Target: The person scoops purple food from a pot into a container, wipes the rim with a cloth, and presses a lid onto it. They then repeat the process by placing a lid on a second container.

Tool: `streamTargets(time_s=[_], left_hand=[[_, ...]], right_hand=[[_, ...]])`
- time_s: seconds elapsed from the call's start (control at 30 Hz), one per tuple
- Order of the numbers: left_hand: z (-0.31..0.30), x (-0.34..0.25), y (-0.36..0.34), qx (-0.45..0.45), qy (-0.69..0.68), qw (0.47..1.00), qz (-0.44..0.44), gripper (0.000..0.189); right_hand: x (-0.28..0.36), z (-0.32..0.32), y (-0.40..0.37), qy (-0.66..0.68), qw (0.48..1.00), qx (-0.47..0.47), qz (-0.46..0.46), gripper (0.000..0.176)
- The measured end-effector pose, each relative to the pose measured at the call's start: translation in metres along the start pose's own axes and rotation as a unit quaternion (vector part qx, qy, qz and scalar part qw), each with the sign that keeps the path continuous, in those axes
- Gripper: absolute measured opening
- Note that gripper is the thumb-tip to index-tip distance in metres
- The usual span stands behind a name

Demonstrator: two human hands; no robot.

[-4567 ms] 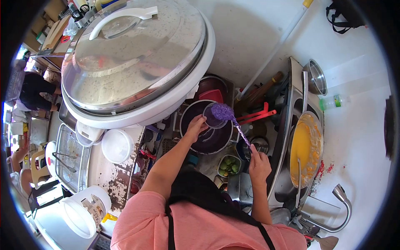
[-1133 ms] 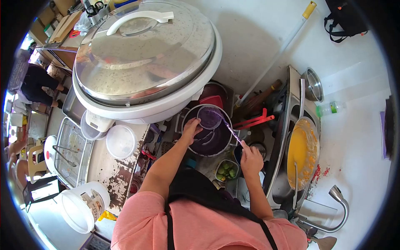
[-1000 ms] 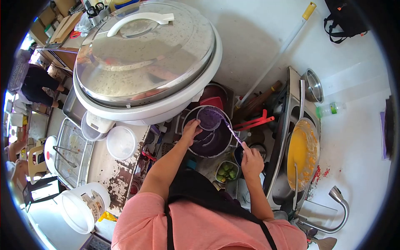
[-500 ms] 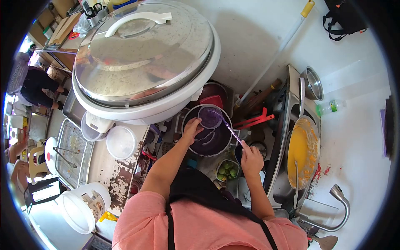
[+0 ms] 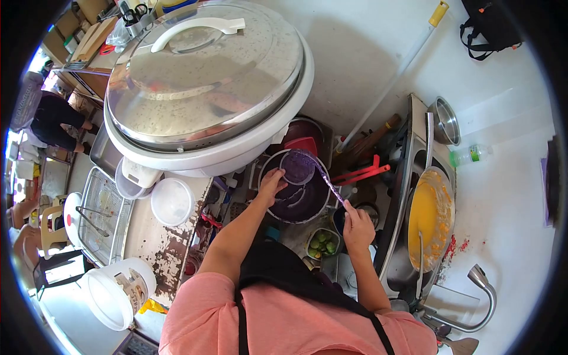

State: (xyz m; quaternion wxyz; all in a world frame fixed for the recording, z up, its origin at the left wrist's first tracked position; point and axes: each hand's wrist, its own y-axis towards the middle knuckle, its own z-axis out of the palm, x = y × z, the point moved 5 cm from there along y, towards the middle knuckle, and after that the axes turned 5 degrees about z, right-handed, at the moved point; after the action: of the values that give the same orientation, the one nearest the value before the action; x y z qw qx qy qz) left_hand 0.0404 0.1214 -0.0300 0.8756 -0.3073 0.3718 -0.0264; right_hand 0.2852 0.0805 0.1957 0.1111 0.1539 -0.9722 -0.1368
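My left hand [image 5: 273,186] is closed on the side of a small clear plastic tub [image 5: 297,170] with purple stuff in it. In my right hand [image 5: 357,226] is the end of a long-handled utensil [image 5: 331,187] smeared with purple; its far end lies at the tub's upper rim, and its exact shape is hard to make out. Below the tub stands a large round pot [image 5: 319,207], its inside dark purple with streaks along the wall. Behind it is a second dark pot [image 5: 307,127] with a red piece at its edge.
A big steel-lidded white container [image 5: 207,89] looms at upper left. Right of me, a pan of yellow liquid [image 5: 423,213] sits by the sink tap [image 5: 488,296]. Green fruit [image 5: 323,242] fills a small tub near my front. A person [image 5: 50,121] stands far left.
The utensil's far end has shifted slightly up and left at the tub's rim, and the tub looks a little tilted. Both hands keep their hold and have barely moved.
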Motion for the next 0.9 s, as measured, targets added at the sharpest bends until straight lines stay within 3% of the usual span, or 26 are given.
streamTargets(time_s=[0.9], left_hand=[[0.006, -0.002, 0.001, 0.011, 0.004, 1.0, 0.011, 0.061]], right_hand=[[0.004, -0.016, 0.002, -0.004, 0.999, 0.028, 0.025, 0.036]])
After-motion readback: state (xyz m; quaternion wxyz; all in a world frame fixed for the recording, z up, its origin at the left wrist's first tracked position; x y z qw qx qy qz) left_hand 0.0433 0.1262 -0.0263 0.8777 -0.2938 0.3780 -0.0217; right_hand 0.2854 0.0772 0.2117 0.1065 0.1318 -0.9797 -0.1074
